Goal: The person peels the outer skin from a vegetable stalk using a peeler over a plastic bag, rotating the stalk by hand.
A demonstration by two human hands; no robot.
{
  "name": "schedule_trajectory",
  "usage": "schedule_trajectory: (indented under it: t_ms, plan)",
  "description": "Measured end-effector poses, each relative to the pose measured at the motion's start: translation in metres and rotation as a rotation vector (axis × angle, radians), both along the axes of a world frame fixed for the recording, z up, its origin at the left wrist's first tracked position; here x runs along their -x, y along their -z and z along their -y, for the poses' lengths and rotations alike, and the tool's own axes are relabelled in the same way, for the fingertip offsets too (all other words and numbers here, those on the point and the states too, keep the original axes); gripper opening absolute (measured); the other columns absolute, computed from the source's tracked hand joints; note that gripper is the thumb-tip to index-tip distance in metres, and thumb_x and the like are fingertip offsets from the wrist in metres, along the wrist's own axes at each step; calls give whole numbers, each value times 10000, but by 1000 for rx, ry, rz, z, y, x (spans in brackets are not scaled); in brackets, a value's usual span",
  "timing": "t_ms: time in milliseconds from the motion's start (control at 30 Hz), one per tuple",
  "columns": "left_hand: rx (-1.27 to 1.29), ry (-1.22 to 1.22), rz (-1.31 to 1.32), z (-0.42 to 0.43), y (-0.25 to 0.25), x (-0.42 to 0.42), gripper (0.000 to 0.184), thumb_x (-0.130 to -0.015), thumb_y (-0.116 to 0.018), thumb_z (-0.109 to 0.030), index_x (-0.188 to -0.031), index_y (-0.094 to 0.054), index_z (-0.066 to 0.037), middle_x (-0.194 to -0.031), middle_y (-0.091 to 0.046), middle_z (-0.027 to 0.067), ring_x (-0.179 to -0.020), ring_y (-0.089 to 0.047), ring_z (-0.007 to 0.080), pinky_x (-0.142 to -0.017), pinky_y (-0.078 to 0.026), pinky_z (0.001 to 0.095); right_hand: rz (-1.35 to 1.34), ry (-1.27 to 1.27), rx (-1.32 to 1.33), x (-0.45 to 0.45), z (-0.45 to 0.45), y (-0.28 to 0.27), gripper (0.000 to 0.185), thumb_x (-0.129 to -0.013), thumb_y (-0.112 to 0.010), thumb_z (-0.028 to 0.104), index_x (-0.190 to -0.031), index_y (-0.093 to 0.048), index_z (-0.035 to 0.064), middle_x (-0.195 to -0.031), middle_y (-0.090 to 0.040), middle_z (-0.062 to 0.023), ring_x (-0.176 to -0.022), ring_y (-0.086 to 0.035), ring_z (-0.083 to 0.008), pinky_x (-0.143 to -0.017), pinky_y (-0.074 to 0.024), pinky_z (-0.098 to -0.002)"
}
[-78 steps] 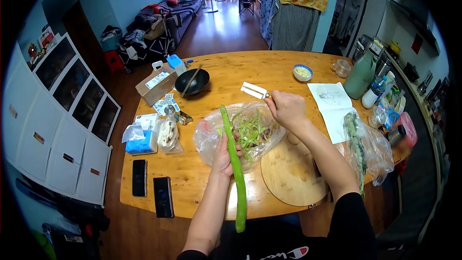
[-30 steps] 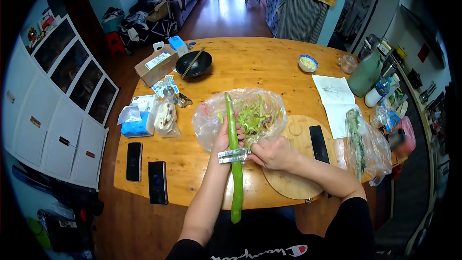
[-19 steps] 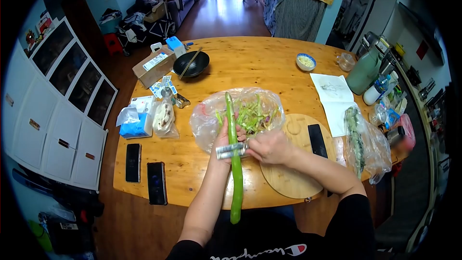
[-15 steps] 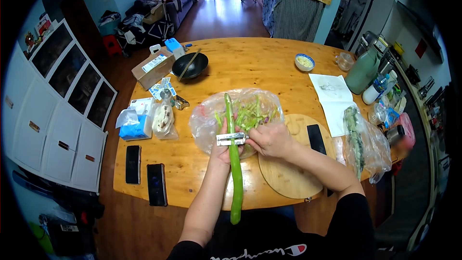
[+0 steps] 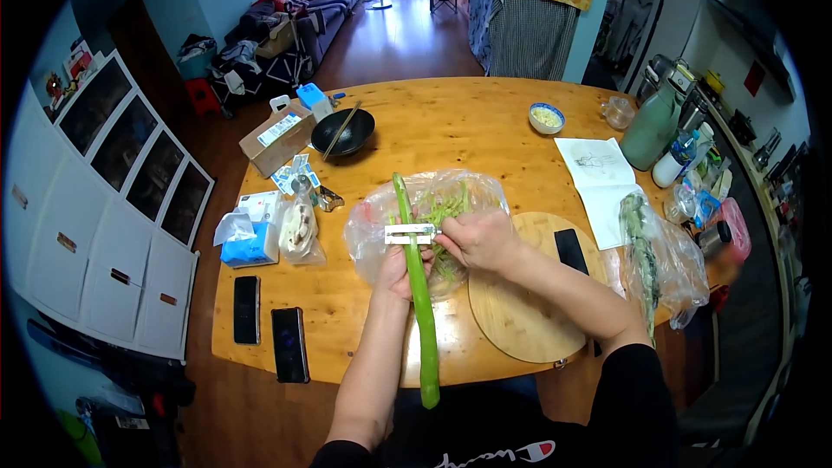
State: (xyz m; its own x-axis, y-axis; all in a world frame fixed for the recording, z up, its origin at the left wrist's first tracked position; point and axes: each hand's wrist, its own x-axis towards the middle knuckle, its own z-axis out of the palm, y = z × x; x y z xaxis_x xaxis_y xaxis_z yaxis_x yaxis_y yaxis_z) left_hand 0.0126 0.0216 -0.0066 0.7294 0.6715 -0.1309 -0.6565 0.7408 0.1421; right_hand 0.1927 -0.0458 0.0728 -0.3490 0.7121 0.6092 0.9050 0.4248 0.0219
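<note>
A long peeled green celtuce stem (image 5: 425, 321) runs from above the plastic bag down towards my body. My left hand (image 5: 399, 272) is closed around it from beneath, partly hidden by the stem. In my right hand (image 5: 481, 239) is a silver peeler (image 5: 399, 235), gripped by its handle, with its head lying across the stem above my left hand. Below and beyond them a clear plastic bag (image 5: 368, 225) lies spread on the table, with thin green peelings (image 5: 455, 199) on it. My right forearm passes over a round wooden board (image 5: 520, 329).
On the wooden table (image 5: 425, 117) stand a black pan (image 5: 354, 133) with chopsticks, a bowl (image 5: 547, 118) and a green flask (image 5: 652, 126). Two phones (image 5: 289, 345) and a tissue pack (image 5: 250, 245) lie left. A bagged leafy vegetable (image 5: 640, 251) lies right, beside an open notebook (image 5: 598, 169).
The peeler has moved slightly up along the stem, away from my body. The stem's far end has shifted a little left. The whole view has tilted slightly.
</note>
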Motion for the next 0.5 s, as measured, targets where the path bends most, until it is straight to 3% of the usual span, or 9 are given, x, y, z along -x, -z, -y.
schedule_trajectory:
  t_ms: [67, 200, 333, 500]
  plan:
    - [-33, -6, -81, 4, -10, 4, 371, -1075, -461, -363, -1382, -576, -191, -903, -605, 12, -667, -507, 99, -560, -452, 229, 30, 10, -15, 1, 0, 1, 293, -903, -682, 358, -751, -560, 140, -580, -575, -54, -493, -595, -257, -449, -453, -390]
    - [-41, 55, 8, 0, 5, 3, 304, -1060, -501, -389, -1085, -619, -109, -811, -556, 8, -638, -494, 100, -542, -454, 227, -32, 49, -17, -6, -13, 8, 296, -911, -675, 366, -768, -565, 132, -586, -584, -60, -499, -601, -269, -460, -459, -396]
    - [-40, 0, -165, 7, -3, -1, 303, -1054, -517, -401, -1053, -601, -110, -728, -519, 4, -608, -477, 102, -514, -441, 230, -88, 50, -13, -7, -16, 3, 299, -916, -672, 341, -745, -552, 126, -594, -583, -74, -525, -598, -297, -461, -441, -417]
    - [-118, 41, -130, 7, -7, -2, 316, -1058, -511, -397, -1214, -589, -134, -724, -518, 5, -609, -481, 105, -512, -446, 228, -166, 120, -66, -17, -31, -7, 298, -929, -661, 348, -757, -568, 122, -612, -610, -90, -544, -611, -316, -474, -449, -439]
